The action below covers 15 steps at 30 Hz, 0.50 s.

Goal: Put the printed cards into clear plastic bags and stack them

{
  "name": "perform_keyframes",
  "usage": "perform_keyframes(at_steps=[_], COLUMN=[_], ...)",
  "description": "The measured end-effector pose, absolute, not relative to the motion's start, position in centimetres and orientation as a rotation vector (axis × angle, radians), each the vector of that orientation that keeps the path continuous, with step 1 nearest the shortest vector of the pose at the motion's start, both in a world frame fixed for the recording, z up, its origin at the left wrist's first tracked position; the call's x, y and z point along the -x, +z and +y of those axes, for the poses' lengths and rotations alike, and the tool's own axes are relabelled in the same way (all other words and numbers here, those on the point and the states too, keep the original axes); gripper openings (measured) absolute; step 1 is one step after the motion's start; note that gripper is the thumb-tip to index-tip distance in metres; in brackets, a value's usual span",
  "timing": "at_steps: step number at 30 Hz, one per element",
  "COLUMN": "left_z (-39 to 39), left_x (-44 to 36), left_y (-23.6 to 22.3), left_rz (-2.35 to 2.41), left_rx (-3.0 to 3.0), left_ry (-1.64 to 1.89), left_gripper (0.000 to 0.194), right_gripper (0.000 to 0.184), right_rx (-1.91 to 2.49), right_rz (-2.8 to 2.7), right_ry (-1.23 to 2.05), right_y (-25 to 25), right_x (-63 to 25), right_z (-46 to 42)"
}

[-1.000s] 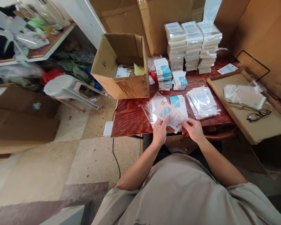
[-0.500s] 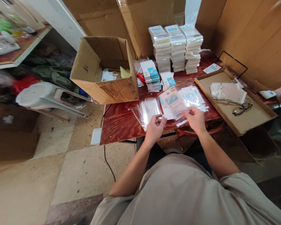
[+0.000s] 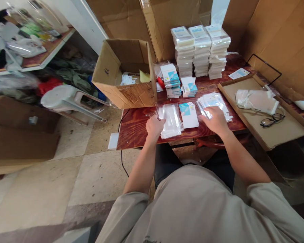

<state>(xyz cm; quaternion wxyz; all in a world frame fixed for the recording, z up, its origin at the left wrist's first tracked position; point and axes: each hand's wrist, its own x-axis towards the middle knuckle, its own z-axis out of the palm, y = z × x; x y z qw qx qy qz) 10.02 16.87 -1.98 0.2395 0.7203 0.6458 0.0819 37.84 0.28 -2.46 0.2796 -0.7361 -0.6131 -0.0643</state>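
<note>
My left hand [image 3: 155, 126] is at the left edge of a pile of clear plastic bags [image 3: 171, 123], its fingers curled together on a bag's edge. Over the near part of a pile of filled clear packets [image 3: 221, 103] lies my right hand [image 3: 214, 118], palm down with the fingers stretched out; its fingertips partly hide the packets. Between the two hands, a small stack of white and blue printed cards [image 3: 189, 116] rests on the red wooden table [image 3: 134, 130].
Behind the cards stand a taller card stack [image 3: 171, 79] and a short one [image 3: 188, 87]. Three tall stacks of packets [image 3: 201, 50] rise at the back. An open carton [image 3: 126, 96] is at left; a shallow cardboard tray [image 3: 273, 135] at right holds glasses [image 3: 272, 120] and plastic bags [image 3: 257, 99].
The packet with a printed card, earlier held by both hands, was carried right by my right hand to the filled pile. My left hand let go and moved left to the clear bags.
</note>
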Motion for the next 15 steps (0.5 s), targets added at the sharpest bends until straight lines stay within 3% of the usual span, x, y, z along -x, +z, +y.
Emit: perform_keyframes(at_steps=[4,7,12,15], left_z=[16.9,16.6,15.5,14.8], left_x=[-9.3,-9.1,-10.6,-12.0], left_y=[-2.1,-2.4,-3.1,-3.3], left_rz=[1.743,1.588,1.164,1.098], left_rx=[-2.020,-1.871,-1.053,-0.831], left_ry=[0.282,0.555,0.785,0.858], left_gripper=[0.022,0.015,0.013,0.014], right_gripper=[0.025,0.012,0.016,0.026], right_rx=[1.848,1.923,1.975,2.039], right_rz=[-2.256,-2.418,-2.239,-1.798], right_ry=[0.097,0.239,0.236,0.097], right_y=[-1.3,-0.5,0.4,1.3], right_x=[-34.2,-33.2,-34.1,-34.2], right_z=[2.4,3.4,2.7,0.7])
